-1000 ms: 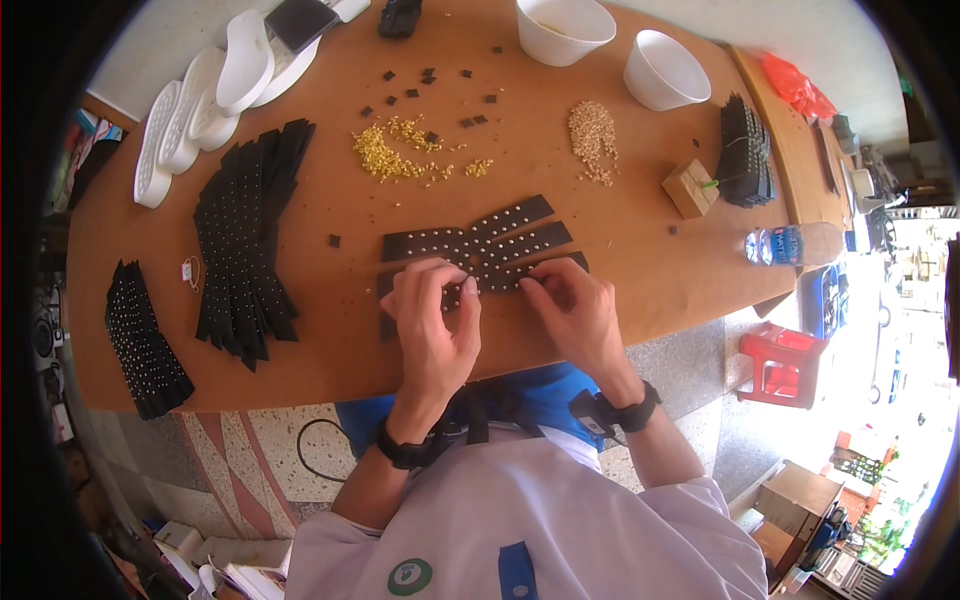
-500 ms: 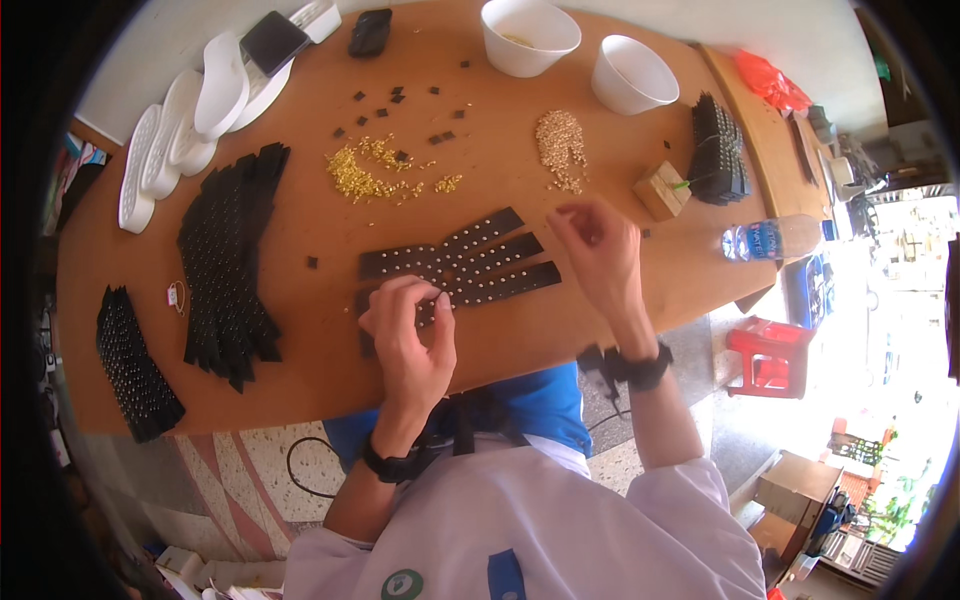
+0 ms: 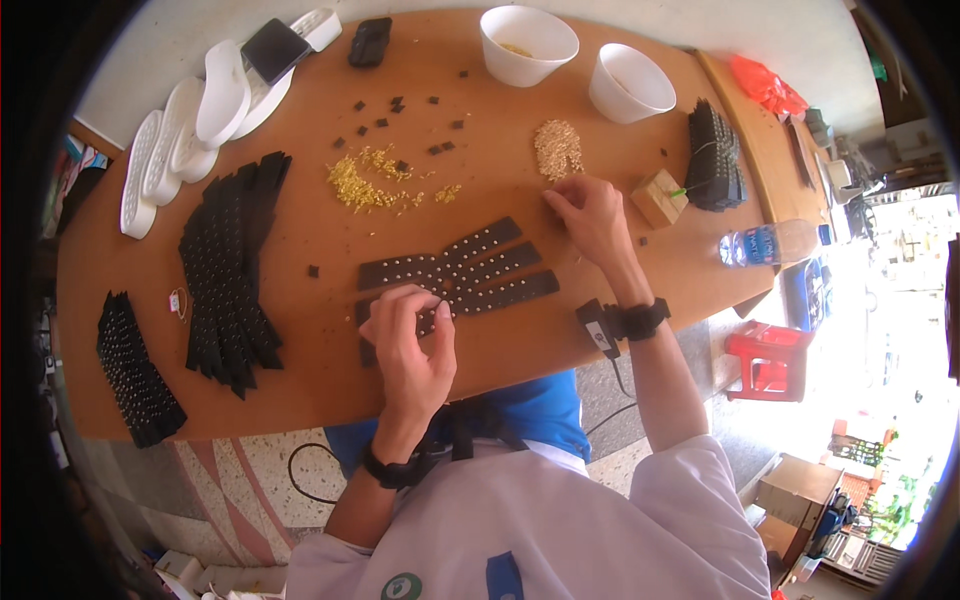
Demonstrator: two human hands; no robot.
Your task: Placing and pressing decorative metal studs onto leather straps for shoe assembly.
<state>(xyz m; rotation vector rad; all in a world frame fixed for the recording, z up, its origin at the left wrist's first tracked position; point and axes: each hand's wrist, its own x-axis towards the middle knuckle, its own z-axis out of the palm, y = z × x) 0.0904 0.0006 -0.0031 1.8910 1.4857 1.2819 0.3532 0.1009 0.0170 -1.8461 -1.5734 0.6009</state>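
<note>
Down on the brown wooden tabletop [image 3: 300, 390] we see our left hand [image 3: 412, 340] resting with its fingers curled together on the near end of the fanned dark brown leather straps dotted with small metal studs [image 3: 455, 278], which lie in the middle of the tabletop just in front of us; the fingertips [image 3: 400, 300] press on the straps, though we cannot tell whether anything small is pinched between them. Our right hand [image 3: 592, 215] is out past the far end of the straps, fingers drawn loosely together and pointing toward the small heap of pale beige studs [image 3: 557, 148], which it nears without clearly touching. Left of that heap lies a scattered pile of bright yellow metal studs [image 3: 365, 185], with small dark square pieces [image 3: 395, 105] strewn beyond it. Two white round bowls [image 3: 528, 42] stand at the far edge, and a small wooden block [image 3: 660, 197] sits just right of the right hand. A fanned stack of black studded straps [image 3: 232, 270] lies well to the left, with another black studded bundle [image 3: 135, 370] at the near left corner and white shoe soles [image 3: 185, 140] at the far left. A clear plastic bottle [image 3: 770, 242] lies at the right edge
</note>
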